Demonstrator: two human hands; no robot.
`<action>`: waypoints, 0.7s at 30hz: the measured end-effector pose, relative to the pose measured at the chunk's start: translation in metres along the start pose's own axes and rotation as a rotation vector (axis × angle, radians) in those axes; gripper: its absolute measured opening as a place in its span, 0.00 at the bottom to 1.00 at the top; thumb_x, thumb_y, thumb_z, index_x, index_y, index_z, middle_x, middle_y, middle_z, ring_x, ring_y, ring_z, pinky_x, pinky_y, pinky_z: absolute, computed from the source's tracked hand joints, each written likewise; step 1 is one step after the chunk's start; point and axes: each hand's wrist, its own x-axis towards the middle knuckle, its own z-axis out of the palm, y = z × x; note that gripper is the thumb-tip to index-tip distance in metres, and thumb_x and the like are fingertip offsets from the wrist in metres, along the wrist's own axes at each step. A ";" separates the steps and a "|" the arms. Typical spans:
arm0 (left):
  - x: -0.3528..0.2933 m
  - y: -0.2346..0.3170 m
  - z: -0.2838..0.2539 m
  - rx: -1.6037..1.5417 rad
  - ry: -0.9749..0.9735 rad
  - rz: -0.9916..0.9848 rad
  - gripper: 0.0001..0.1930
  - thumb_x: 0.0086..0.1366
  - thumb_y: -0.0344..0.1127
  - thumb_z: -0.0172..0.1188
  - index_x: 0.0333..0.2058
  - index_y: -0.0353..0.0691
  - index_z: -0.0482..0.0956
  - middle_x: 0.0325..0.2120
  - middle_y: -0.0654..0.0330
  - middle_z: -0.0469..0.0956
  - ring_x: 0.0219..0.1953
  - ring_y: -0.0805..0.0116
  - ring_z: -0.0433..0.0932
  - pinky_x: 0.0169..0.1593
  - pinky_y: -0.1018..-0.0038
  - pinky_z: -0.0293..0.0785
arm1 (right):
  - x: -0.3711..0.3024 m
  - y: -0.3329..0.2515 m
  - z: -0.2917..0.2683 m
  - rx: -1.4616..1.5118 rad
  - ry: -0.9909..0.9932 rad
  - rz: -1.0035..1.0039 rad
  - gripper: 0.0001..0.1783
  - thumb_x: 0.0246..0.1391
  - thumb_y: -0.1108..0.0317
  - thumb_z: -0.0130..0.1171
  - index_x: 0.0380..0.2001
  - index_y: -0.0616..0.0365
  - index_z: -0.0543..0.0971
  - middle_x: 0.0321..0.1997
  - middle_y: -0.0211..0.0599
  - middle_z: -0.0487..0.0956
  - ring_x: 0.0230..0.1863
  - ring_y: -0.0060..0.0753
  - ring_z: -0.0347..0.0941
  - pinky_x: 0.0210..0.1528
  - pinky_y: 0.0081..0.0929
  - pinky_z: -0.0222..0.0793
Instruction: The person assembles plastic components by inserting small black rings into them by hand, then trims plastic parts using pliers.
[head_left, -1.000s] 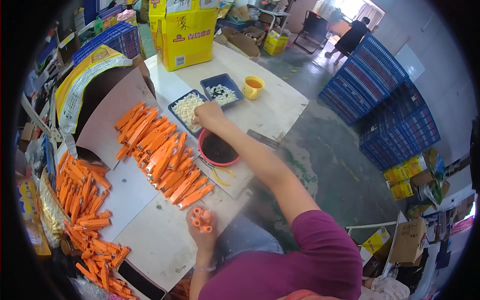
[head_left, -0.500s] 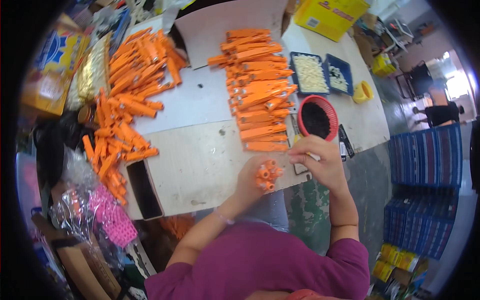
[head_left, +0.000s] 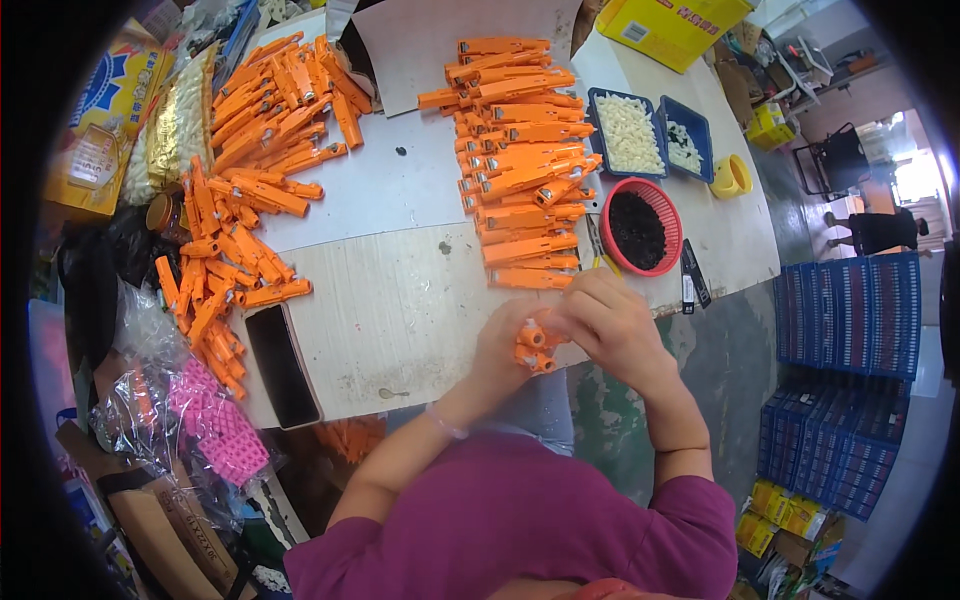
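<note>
My left hand (head_left: 500, 345) is wrapped round a bundle of several orange plastic tube-like parts (head_left: 535, 345), their round hollow ends facing up. My right hand (head_left: 610, 325) is at the bundle's right side, fingers pinched together over the ends. Whatever sits between those fingertips is hidden. Just beyond both hands lies a long stacked row of orange plastic parts (head_left: 530, 190) with small metal pieces on them. A red basket (head_left: 676, 225) of small black pieces stands beyond my right hand, with yellow-handled pliers (head_left: 600, 255) partly showing beside it.
Loose orange parts (head_left: 265, 200) are heaped on the left. A phone (head_left: 283, 365) lies near the table's front edge. Blue trays (head_left: 600, 150) of small white pieces, a yellow cup-like holder (head_left: 732, 177) and a black flat item (head_left: 695, 275) are at the right. Blue crates (head_left: 850, 320) stand beyond.
My right hand has moved left from beside the basket onto the ends of the bundle. The pale item that showed at its fingers is out of sight. My left hand keeps the bundle.
</note>
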 end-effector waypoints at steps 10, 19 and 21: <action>-0.002 -0.005 0.002 0.078 -0.002 0.043 0.29 0.42 0.29 0.69 0.46 0.42 0.69 0.38 0.53 0.75 0.39 0.52 0.75 0.42 0.64 0.73 | 0.010 -0.016 -0.029 -0.383 -0.399 -0.186 0.09 0.38 0.72 0.55 0.27 0.57 0.70 0.30 0.32 0.70 0.34 0.34 0.69 0.34 0.28 0.65; -0.005 -0.004 0.004 0.053 0.025 -0.018 0.27 0.44 0.29 0.69 0.45 0.42 0.70 0.37 0.54 0.75 0.40 0.53 0.76 0.43 0.65 0.73 | 0.029 -0.022 -0.026 -0.587 -0.696 -0.119 0.04 0.38 0.69 0.54 0.21 0.56 0.75 0.23 0.35 0.73 0.30 0.35 0.70 0.31 0.30 0.65; -0.009 -0.009 -0.001 0.058 0.020 0.001 0.28 0.46 0.26 0.67 0.47 0.41 0.67 0.37 0.55 0.74 0.38 0.59 0.76 0.42 0.70 0.73 | 0.048 0.011 -0.031 -0.206 -0.675 0.030 0.07 0.43 0.68 0.55 0.27 0.55 0.79 0.29 0.40 0.78 0.34 0.41 0.75 0.35 0.34 0.69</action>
